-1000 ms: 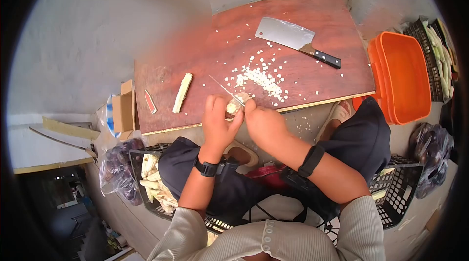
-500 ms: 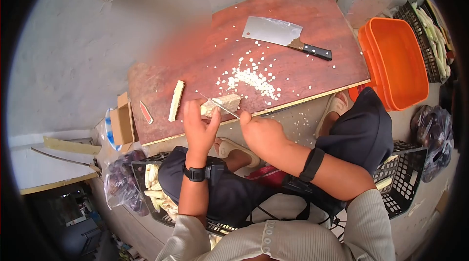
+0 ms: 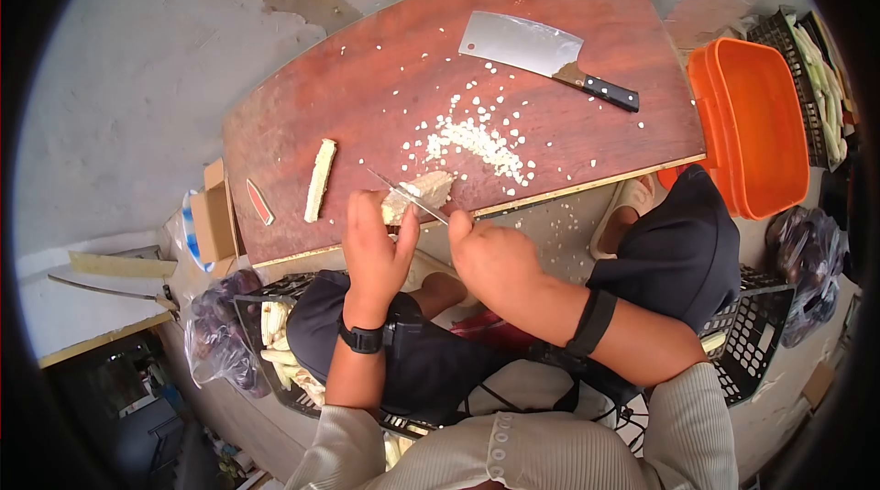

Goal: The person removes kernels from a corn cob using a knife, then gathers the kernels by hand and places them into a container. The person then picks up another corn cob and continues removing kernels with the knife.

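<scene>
My left hand [image 3: 374, 247] grips the near end of a pale corn cob [image 3: 429, 187] at the front edge of the red-brown board [image 3: 367, 87]. In my right hand [image 3: 493, 256], closed round its handle, is a thin knife [image 3: 405, 192]; its blade lies slantwise across the cob, by my left fingers. White kernels [image 3: 477, 142] are scattered just beyond the cob. A stripped cob [image 3: 320, 180] lies to the left, with a small red and white piece [image 3: 260, 202] beside it. Behind the kernels rests a cleaver [image 3: 522, 43] with a black handle.
Orange tubs [image 3: 756, 128] stand right of the board, near a black crate [image 3: 797, 77] of husked corn. A crate with corn [image 3: 284, 352] is by my left leg, another crate [image 3: 752, 343] by my right. A cardboard box [image 3: 215, 220] and plastic bags [image 3: 220, 330] stand left.
The cob has gone from end-on in my fingers to lying lengthwise along the board's edge. My left hand has shifted left and down, and the blade now crosses the cob. The camera view has shifted slightly.
</scene>
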`<state>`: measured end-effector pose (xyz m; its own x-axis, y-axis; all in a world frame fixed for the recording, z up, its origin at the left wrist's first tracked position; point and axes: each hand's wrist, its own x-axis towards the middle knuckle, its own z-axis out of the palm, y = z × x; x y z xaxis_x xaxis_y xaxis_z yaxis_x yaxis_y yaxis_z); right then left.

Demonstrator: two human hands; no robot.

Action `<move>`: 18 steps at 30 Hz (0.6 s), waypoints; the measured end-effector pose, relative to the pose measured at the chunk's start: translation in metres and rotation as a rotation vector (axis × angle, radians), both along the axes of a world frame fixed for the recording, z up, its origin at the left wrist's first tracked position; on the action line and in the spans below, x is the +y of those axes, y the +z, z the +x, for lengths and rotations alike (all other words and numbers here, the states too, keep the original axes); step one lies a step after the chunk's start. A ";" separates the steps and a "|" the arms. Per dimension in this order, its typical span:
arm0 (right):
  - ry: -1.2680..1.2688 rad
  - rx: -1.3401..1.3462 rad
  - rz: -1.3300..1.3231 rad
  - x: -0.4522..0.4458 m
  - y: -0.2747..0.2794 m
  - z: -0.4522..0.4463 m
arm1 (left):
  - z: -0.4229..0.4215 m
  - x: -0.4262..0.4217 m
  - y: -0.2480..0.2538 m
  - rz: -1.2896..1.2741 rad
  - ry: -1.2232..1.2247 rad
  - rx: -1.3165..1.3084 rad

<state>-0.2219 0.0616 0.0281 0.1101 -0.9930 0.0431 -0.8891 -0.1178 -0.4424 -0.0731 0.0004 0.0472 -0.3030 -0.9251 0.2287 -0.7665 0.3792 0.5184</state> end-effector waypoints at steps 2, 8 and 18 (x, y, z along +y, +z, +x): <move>-0.007 -0.064 -0.002 -0.006 -0.003 0.002 | -0.002 -0.001 0.004 -0.056 -0.080 -0.071; 0.012 -0.126 -0.034 -0.028 -0.006 0.002 | -0.008 -0.005 0.000 -0.140 -0.133 -0.091; -0.018 -0.190 -0.048 -0.014 -0.006 -0.005 | -0.010 -0.003 -0.003 -0.161 -0.104 -0.058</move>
